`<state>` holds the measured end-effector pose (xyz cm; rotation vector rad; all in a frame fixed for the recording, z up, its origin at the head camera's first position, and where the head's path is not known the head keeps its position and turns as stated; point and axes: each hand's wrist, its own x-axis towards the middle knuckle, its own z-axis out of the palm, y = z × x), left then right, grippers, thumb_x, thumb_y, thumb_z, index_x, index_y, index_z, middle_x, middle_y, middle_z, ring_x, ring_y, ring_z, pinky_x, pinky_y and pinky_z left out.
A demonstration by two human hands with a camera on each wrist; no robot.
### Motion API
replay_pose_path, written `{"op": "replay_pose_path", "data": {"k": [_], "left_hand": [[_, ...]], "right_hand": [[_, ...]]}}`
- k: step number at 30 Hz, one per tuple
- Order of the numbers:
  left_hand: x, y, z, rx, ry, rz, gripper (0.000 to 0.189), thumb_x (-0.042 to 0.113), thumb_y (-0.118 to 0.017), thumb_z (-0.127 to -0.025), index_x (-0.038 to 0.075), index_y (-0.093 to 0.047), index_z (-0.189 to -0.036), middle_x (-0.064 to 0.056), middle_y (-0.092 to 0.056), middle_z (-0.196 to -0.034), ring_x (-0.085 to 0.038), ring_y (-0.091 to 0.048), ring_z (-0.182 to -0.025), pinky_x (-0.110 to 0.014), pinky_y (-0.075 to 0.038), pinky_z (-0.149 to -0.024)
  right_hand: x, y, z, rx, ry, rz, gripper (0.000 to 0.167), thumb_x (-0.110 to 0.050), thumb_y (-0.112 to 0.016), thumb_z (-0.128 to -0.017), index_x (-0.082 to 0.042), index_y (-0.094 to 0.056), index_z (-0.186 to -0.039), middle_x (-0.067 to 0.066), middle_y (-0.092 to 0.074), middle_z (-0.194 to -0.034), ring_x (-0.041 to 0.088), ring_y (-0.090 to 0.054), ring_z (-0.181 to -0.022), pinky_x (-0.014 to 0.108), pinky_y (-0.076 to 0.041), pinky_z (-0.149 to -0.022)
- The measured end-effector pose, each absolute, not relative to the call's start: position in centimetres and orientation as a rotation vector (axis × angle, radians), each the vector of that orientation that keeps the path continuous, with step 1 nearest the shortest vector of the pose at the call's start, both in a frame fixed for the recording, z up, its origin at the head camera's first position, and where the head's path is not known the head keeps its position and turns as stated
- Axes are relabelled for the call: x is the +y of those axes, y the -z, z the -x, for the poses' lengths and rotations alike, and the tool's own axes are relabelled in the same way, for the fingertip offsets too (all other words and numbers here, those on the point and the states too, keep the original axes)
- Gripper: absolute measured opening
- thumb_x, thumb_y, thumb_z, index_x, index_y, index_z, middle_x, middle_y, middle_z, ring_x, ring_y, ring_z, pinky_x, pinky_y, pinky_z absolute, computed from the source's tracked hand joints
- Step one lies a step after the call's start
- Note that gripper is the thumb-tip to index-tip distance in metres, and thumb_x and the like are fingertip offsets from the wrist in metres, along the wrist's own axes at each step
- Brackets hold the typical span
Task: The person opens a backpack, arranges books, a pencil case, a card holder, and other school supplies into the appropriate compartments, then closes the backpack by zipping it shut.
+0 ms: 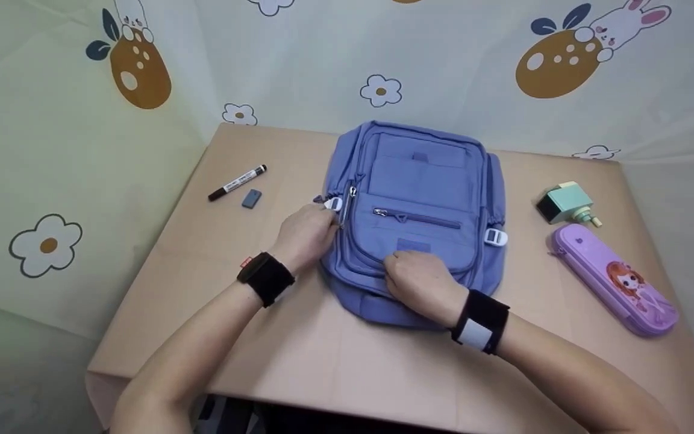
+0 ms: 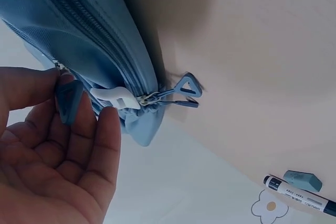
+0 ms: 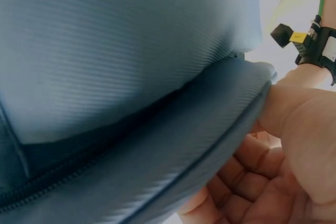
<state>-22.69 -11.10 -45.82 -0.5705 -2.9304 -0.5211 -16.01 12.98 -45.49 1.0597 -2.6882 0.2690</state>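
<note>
A blue backpack [image 1: 419, 181] lies on the table with its front pockets facing up. My left hand [image 1: 305, 235] is at its left side, beside a white strap buckle [image 1: 335, 205]. In the left wrist view, thumb and fingers pinch a triangular zipper pull [image 2: 68, 100]. Two more zipper pulls [image 2: 188, 85] hang from another zipper nearby. My right hand [image 1: 422, 280] grips the fabric at the lower front of the backpack, thumb on one side and curled fingers on the other. A zipper [image 3: 58, 179] runs along the fabric by that hand.
To the left on the table [image 1: 202, 283] lie a marker [image 1: 238, 182] and a small blue-grey eraser [image 1: 252, 199]. At the right are a mint-green boxy object [image 1: 567, 202] with a crank-like handle and a purple pencil case [image 1: 615, 280]. A patterned curtain [image 1: 317, 66] stands behind.
</note>
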Motion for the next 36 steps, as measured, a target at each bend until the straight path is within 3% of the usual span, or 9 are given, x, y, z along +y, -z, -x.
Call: {"op": "replay_pose_path", "data": {"k": [9, 20, 29, 36], "left_hand": [[-11.0, 45.3, 20.3, -2.918, 0.443, 0.647, 0.014, 0.015, -0.064, -0.098, 0.006, -0.070, -0.088, -0.010, -0.067, -0.091, -0.032, -0.064, -0.082, -0.048, -0.053, -0.068], [-11.1, 46.0, 19.6, -2.885, 0.495, 0.636, 0.011, 0.017, -0.066, -0.098, 0.009, -0.069, -0.091, -0.007, -0.068, -0.091, -0.031, -0.065, -0.082, -0.048, -0.053, -0.065], [-11.2, 46.0, 19.7, -2.911, 0.556, 0.635, 0.012, 0.020, -0.069, -0.098, 0.009, -0.068, -0.093, -0.007, -0.067, -0.091, -0.029, -0.065, -0.082, -0.046, -0.053, -0.068], [-11.4, 46.2, 19.6, -2.892, 0.593, 0.638, 0.011, 0.019, -0.071, -0.097, 0.009, -0.069, -0.093, -0.006, -0.069, -0.092, -0.029, -0.066, -0.085, -0.047, -0.054, -0.071]], "right_hand": [[13.0, 45.5, 16.0, -2.697, -0.305, -1.044, 0.020, -0.007, -0.062, -0.092, -0.009, -0.054, -0.074, 0.004, -0.056, -0.066, 0.026, -0.059, -0.057, 0.042, -0.051, -0.050], [13.3, 45.4, 16.4, -2.806, -0.396, -1.022, 0.023, -0.012, -0.066, -0.092, -0.013, -0.055, -0.072, 0.001, -0.057, -0.067, 0.025, -0.061, -0.061, 0.044, -0.053, -0.056], [15.4, 44.0, 16.6, -2.891, -0.597, -1.030, 0.011, -0.021, -0.076, -0.093, -0.011, -0.076, -0.095, 0.000, -0.071, -0.087, 0.021, -0.068, -0.082, 0.041, -0.057, -0.074], [17.9, 43.3, 16.2, -2.885, -0.605, -1.006, 0.011, -0.016, -0.078, -0.090, -0.008, -0.078, -0.098, 0.001, -0.071, -0.090, 0.021, -0.069, -0.084, 0.042, -0.057, -0.077]]}}
